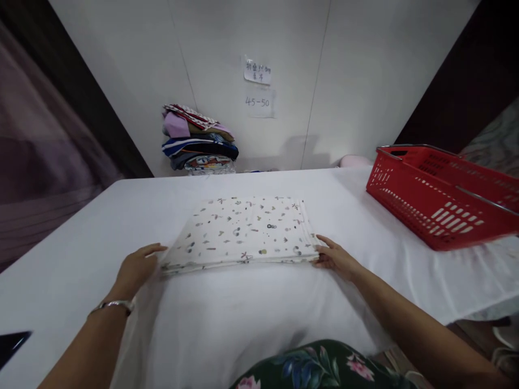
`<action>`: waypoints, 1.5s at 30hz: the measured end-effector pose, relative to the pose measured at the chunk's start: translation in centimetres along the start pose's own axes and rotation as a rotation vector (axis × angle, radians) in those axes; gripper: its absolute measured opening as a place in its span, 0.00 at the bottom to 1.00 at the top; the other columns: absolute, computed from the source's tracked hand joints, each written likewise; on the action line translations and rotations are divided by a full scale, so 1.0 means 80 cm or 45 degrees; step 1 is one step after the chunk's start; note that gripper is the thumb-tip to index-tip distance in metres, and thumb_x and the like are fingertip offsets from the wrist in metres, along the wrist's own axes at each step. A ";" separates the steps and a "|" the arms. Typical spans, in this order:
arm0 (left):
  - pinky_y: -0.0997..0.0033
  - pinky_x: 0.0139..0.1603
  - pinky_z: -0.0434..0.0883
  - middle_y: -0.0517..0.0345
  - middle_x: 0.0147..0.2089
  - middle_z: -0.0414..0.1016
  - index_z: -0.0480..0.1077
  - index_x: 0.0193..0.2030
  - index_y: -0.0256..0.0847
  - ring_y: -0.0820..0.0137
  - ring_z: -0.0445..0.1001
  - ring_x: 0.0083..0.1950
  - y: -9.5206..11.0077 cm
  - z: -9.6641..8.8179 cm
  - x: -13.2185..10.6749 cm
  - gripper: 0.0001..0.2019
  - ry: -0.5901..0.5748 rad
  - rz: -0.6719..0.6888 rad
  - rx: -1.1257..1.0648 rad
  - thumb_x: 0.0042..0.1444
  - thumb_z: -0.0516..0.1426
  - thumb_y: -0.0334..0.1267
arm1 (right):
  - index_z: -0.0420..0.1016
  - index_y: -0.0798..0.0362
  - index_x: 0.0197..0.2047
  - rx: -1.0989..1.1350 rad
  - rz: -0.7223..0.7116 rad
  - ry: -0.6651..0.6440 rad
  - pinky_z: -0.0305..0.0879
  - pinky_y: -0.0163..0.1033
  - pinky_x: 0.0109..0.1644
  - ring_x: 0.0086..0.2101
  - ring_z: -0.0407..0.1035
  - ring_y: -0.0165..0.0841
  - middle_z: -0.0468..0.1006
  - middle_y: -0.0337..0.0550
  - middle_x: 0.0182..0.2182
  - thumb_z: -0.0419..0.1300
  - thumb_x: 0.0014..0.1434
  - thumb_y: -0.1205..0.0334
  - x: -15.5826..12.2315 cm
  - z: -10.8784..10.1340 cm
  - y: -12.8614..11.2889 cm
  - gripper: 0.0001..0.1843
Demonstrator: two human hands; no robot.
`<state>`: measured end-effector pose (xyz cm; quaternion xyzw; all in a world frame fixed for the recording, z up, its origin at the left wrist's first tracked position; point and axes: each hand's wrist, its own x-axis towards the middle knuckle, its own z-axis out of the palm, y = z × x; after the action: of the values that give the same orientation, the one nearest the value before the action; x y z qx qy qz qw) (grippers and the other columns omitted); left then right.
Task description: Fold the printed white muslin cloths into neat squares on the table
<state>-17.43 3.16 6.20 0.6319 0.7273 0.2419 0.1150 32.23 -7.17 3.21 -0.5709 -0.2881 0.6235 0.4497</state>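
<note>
A folded white cloth [239, 229] with small printed motifs lies flat on the table, its layered edge facing me. At its front left corner is my left hand [140, 267], with a bracelet on the wrist. One finger of that hand stretches towards the corner; its other fingers are partly hidden, and no grip on the cloth shows. My right hand [334, 256] takes hold of the front right corner, with fingers above and at the edge of the layers.
A white sheet covers the table [101, 227]. On the right stands a red plastic basket [421, 200] with metal handles. Folded fabrics [200, 143] are piled at the back, against a wall carrying paper notes [259, 102]. A dark object [12, 346] lies at the left front.
</note>
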 end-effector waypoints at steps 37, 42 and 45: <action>0.64 0.49 0.68 0.54 0.47 0.74 0.68 0.49 0.39 0.65 0.69 0.48 0.319 0.212 -0.144 0.17 -0.360 1.278 0.057 0.54 0.49 0.25 | 0.57 0.52 0.58 0.320 -0.259 -0.037 0.61 0.34 0.27 0.22 0.65 0.26 0.71 0.33 0.27 0.65 0.41 0.69 0.001 -0.005 0.023 0.40; 0.62 0.52 0.66 0.54 0.54 0.70 0.63 0.56 0.43 0.65 0.67 0.53 0.325 0.214 -0.149 0.22 -0.272 1.292 -0.009 0.53 0.53 0.28 | 0.58 0.51 0.58 0.279 -0.297 -0.058 0.62 0.34 0.27 0.23 0.65 0.27 0.70 0.32 0.26 0.64 0.41 0.69 0.004 -0.005 0.027 0.40; 0.60 0.50 0.66 0.54 0.53 0.71 0.64 0.54 0.43 0.64 0.67 0.52 0.331 0.211 -0.150 0.20 -0.235 1.354 0.052 0.55 0.52 0.28 | 0.59 0.51 0.57 0.258 -0.300 -0.042 0.62 0.33 0.27 0.23 0.65 0.26 0.70 0.32 0.25 0.64 0.40 0.70 0.004 -0.004 0.027 0.39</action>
<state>15.47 -2.80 3.27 0.9336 0.2986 0.1959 0.0278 32.08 -7.88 1.17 -0.4744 -0.2960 0.6017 0.5703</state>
